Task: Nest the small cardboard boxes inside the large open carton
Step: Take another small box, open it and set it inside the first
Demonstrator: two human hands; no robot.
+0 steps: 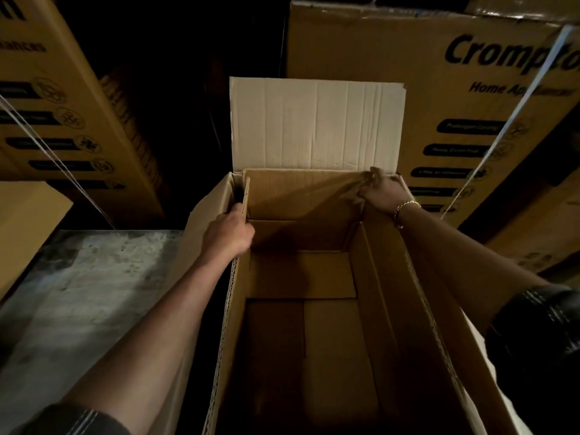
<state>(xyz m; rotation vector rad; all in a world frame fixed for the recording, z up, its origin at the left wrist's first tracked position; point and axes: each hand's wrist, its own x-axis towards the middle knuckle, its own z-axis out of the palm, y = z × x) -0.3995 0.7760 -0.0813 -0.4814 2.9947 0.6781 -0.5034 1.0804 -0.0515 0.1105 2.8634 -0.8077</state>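
Dim storeroom, and the large open carton (392, 293) sits right below the person, its pale far flap (317, 120) standing straight up. At the carton's far end there's what looks like a small box (301, 193), open on top and sitting inside the carton walls. The left hand (230, 230) has its fingers clamped on that box's upright left edge, thumb on the inner side. The right hand (384, 191), with a gold bracelet (407, 205) at the wrist, has its fingers curled over the box's far right corner, though it's a bit blurred. Behind stands a printed Crompton carton (392, 73), with a grey concrete-looking surface (78, 293) off to the left.
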